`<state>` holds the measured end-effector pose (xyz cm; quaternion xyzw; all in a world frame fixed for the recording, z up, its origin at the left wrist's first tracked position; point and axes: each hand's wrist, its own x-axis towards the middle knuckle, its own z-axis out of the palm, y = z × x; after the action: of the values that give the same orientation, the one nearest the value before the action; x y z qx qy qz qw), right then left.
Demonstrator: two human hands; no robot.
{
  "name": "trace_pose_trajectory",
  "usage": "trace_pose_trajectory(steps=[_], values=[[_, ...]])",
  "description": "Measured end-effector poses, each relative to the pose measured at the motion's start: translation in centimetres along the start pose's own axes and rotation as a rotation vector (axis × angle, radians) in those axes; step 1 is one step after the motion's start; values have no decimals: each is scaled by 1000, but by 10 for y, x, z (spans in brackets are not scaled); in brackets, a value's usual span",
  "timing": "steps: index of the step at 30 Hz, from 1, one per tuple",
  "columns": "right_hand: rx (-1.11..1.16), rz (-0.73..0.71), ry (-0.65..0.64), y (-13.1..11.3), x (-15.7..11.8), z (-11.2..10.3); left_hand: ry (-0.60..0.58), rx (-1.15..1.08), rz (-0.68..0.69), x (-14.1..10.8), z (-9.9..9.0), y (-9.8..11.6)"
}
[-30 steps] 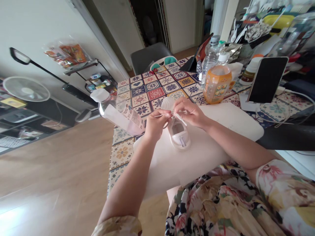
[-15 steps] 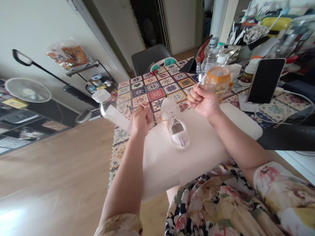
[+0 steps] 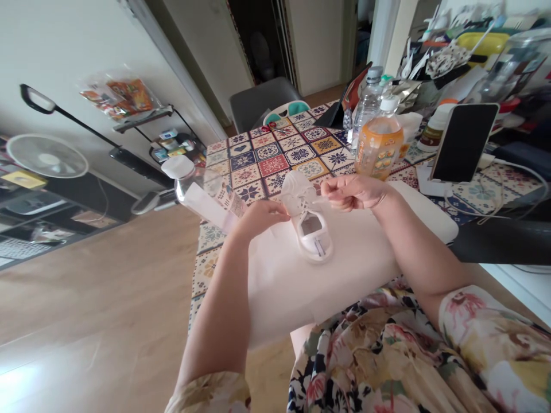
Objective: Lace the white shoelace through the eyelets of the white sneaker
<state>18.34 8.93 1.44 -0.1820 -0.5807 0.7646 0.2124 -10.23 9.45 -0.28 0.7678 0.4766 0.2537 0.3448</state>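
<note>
A white lace-up shoe (image 3: 316,232) lies on a white sheet, its toe pointing away from me and its opening toward me. Pale shoelaces (image 3: 305,201) cross over its tongue. My left hand (image 3: 264,218) is at the shoe's left side, thumb and fingers pinched at the lace close to the eyelets; the fingertips partly hide it. To the right of the laces, my right hand (image 3: 350,192) is closed in a pinch on the lace, its knuckles up and its fingertips toward the shoe.
The white sheet (image 3: 284,287) overhangs the front of the patterned tablecloth (image 3: 271,163). A clear bottle with a white cap (image 3: 178,167) lies or leans at left. At right are an orange-labelled bottle (image 3: 379,146), a phone on a stand (image 3: 465,143) and a cable. Red scissors (image 3: 271,127) lie farther back.
Both hands have come down and inward from raised positions on either side, where they held the lace ends out. They are now close beside the shoe, which has stayed in place.
</note>
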Motion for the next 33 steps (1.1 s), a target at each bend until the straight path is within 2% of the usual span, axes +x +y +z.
trace_pose_trajectory(steps=[2,7,9,16,20,23,27,30,33], values=[[-49,24,-4,4,4,2,-25,28,14,0,1,-1],[-284,20,213,16,16,1,-132,-43,12,-1,0,-5],[-368,42,237,18,18,-2,-168,-89,30,-2,-1,-6],[-414,139,105,19,16,-15,-189,-221,232,-5,-7,-3],[-489,129,63,13,11,-16,-157,-343,263,-6,-6,0],[-381,-49,86,8,11,-10,-119,-527,258,-6,4,3],[-47,-282,124,16,25,5,14,-829,222,-4,27,12],[147,-317,176,28,39,14,73,-960,185,-4,41,19],[207,-348,233,37,49,20,140,-1021,147,-3,48,21]])
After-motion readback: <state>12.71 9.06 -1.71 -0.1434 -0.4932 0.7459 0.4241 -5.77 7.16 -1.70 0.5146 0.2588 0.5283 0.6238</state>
